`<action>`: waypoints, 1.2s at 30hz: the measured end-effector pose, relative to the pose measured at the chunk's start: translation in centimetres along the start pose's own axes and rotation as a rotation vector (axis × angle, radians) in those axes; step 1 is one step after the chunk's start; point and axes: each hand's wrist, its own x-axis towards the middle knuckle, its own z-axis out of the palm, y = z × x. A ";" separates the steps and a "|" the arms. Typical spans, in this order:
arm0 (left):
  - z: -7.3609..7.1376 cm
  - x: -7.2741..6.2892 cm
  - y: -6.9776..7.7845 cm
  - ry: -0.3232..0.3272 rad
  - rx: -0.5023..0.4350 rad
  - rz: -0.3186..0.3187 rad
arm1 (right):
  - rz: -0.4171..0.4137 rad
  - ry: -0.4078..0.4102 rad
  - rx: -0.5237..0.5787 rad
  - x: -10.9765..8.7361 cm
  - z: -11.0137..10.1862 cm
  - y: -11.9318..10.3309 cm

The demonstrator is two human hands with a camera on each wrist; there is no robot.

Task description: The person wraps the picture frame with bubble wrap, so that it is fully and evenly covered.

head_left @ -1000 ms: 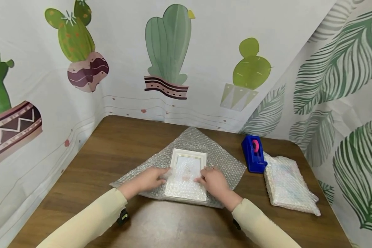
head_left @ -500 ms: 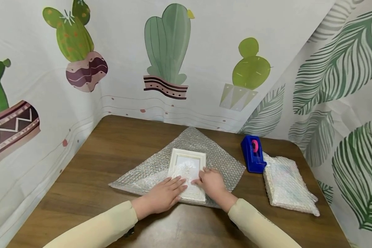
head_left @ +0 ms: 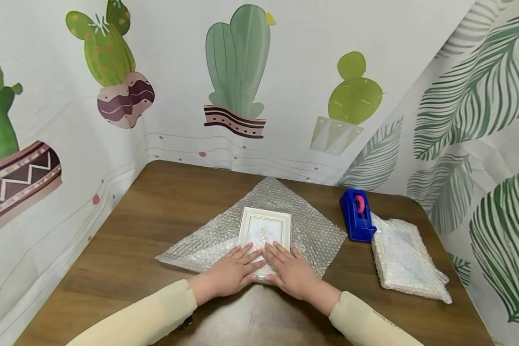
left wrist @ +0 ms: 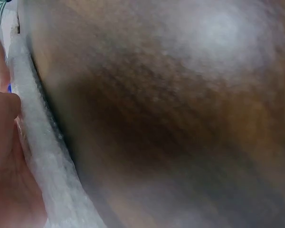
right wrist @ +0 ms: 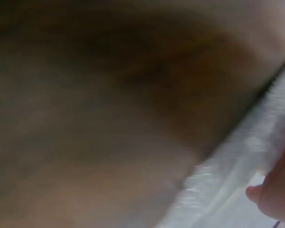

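A white picture frame (head_left: 244,226) lies on a sheet of bubble wrap (head_left: 268,194), whose near flap is folded over the frame's lower part. My left hand (head_left: 229,273) rests flat with straight fingers on that flap, at the frame's lower left. Beside it, my right hand (head_left: 291,271) lies flat over the lower right, its fingertips close to those of the left. In the left wrist view the folded edge of the bubble wrap (left wrist: 50,142) runs beneath the hand. The right wrist view shows the wrap's edge (right wrist: 218,185) and part of the thumb, blurred.
A blue tape dispenser (head_left: 356,218) with a pink core stands at the right. Next to it lies a bubble-wrapped flat package (head_left: 408,259). Everything is on a brown wooden table (head_left: 155,206), with a cactus-print cloth (head_left: 294,72) hanging behind.
The left hand has moved from the frame's left edge onto the folded flap and flattened. The right hand has since left the right edge and spread flat beside it.
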 end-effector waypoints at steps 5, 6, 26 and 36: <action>0.1 0.1 -0.1 -0.009 -0.017 0.001 | 0.004 -0.067 0.032 -0.3 0.5 0.2; 0.0 0.1 -0.1 -0.011 -0.022 -0.001 | 0.002 -0.074 0.040 -0.2 0.4 0.2; -0.2 0.5 -0.2 -0.054 -0.049 -0.011 | 0.454 0.145 0.494 9.7 -2.6 11.7; 0.1 0.6 -0.3 -0.049 -0.042 -0.014 | 0.600 0.053 0.509 11.4 -2.9 14.4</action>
